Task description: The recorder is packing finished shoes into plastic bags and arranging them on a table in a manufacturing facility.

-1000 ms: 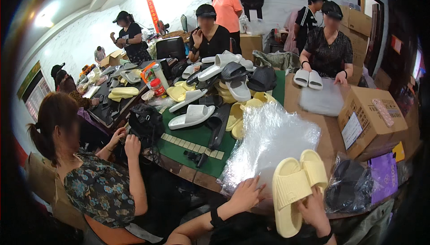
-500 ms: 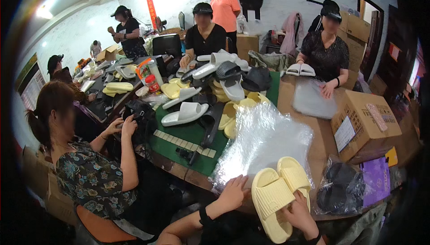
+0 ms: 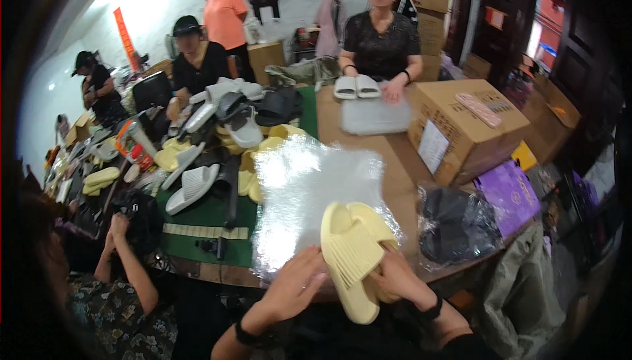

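My right hand (image 3: 400, 276) grips a pair of pale yellow slippers (image 3: 349, 261) with ribbed straps, its fingers going in under a strap. One slipper lies partly behind the other, toes tilted up and away. My left hand (image 3: 293, 284) is just left of the pair with its fingers stretched out, holding nothing I can see. Its fingertips lie close to the slipper's edge; whether they touch is unclear. Beneath and beyond the slippers spreads a stack of shiny clear plastic bags (image 3: 309, 189) on the table.
A heap of white, black and yellow slippers (image 3: 224, 120) covers the green mat. At right are bagged black slippers (image 3: 457, 222), a purple bag (image 3: 508, 195) and a cardboard box (image 3: 467, 129). Across the table a person (image 3: 380, 44) handles white slippers (image 3: 357, 87); another person (image 3: 118, 301) sits at left.
The view has swung to the right. My left hand has come nearer the yellow slippers, which stay in my right hand. The person across has white slippers lower, over the plastic stack.
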`<state>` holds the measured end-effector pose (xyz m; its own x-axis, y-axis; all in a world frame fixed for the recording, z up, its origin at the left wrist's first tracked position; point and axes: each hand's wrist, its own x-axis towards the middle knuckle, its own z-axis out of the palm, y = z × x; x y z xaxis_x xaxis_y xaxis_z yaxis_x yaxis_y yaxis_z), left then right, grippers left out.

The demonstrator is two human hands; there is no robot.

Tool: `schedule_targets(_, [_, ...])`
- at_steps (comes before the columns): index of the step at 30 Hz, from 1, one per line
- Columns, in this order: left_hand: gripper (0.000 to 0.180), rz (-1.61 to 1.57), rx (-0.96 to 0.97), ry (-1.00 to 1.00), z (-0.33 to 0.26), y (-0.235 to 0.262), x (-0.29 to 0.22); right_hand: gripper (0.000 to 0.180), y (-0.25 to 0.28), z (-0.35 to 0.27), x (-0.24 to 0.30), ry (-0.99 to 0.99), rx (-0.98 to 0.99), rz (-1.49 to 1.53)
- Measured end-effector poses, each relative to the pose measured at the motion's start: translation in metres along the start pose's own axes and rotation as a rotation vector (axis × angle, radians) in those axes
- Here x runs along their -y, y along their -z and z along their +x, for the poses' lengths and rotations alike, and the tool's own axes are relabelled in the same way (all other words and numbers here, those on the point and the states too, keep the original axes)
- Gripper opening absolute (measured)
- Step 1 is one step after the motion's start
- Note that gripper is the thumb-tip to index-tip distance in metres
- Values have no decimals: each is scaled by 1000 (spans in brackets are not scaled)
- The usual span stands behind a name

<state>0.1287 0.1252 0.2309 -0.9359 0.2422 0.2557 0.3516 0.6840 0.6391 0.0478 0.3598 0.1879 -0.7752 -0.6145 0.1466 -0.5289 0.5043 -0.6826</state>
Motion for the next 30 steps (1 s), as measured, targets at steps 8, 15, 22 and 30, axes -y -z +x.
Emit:
schedule_targets(8, [51,-554,112,-120,7,73,-82,47,-24,47,6,55,-160,-304])
schedule_targets(15, [73,-1044,695,-435,23,67,-101,45,-60,71,-8,-41,0,-469])
schedule_targets(22, [98,-1425,623,-681,21,46,-127,45,-81,74,-20,-44,44,-410])
schedule_targets(30, [105,-1557,493,-748,10,52,-166,47,-90,67,-29,-38,-6,-403])
